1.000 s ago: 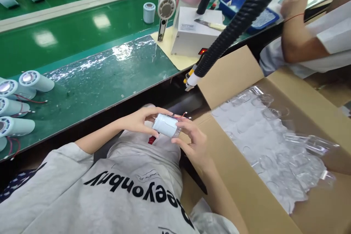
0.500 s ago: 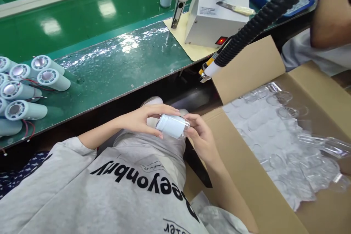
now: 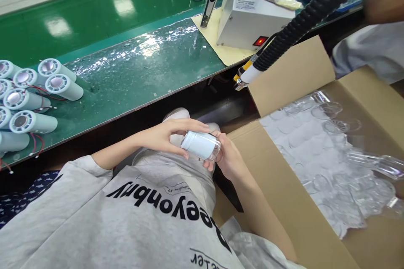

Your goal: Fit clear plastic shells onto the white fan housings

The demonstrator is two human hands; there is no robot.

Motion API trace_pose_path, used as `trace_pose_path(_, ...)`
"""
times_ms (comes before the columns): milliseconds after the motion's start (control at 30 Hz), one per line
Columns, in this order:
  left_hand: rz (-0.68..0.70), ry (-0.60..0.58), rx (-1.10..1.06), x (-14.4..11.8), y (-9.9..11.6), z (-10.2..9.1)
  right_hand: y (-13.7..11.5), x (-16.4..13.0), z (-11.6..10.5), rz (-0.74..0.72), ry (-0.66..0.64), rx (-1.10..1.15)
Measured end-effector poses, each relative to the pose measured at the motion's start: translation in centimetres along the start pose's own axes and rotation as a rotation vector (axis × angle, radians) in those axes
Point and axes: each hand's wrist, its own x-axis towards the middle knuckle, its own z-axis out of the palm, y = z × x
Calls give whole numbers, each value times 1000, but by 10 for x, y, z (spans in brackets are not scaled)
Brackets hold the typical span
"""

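Since a second ago the red wires that stuck out past the white cylinder (image 3: pixel 200 145) have gone from sight, and a clear cap (image 3: pixel 215 150) now sits over that end, where the right hand (image 3: pixel 227 157) has closed in against it. Both hands hold the cylinder over the person's lap, just below the front edge of the desk (image 3: pixel 132 80). The left hand (image 3: pixel 164 136) is curled over the cylinder's upper side, fingers (image 3: pixel 192 126) laid along the top and thumb underneath, clamped on it. The right hand cups the capped end, fingers wrapped round the cap; whether the cap is fully seated is hard to tell from this angle.

At the left end of the desk lies a cluster of like cylinders (image 3: pixel 28 101) on their sides, thin red wires (image 3: pixel 36 145) trailing from some. At the far right end of the desk stands a white box (image 3: pixel 252 12) with a lit red switch, and a black ribbed hose (image 3: pixel 303 17) runs down past it to a nozzle hanging just off the desk's front edge. Right of the desk, beside the right hand, an open cardboard box (image 3: pixel 284 201) holds a heap of clear plastic caps (image 3: pixel 328 164). Another person's sleeve (image 3: pixel 369 50) shows beyond that box.
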Motion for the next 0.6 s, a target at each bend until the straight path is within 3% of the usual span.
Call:
trace_pose_path(233,58,7,17,-4,-6,3,3,1,-2,188,-126,74)
trace_pose_path(433,-41,34,14,-8,2,8,10,0,-5,254,-220,43)
trace_pose_path(533,-188,65,-9,-9,12,10,15,-5,-5,96,-78,-100)
trace_pose_path(600,-243,84,-33,-9,16,11,18,-8,-6,-213,119,-269)
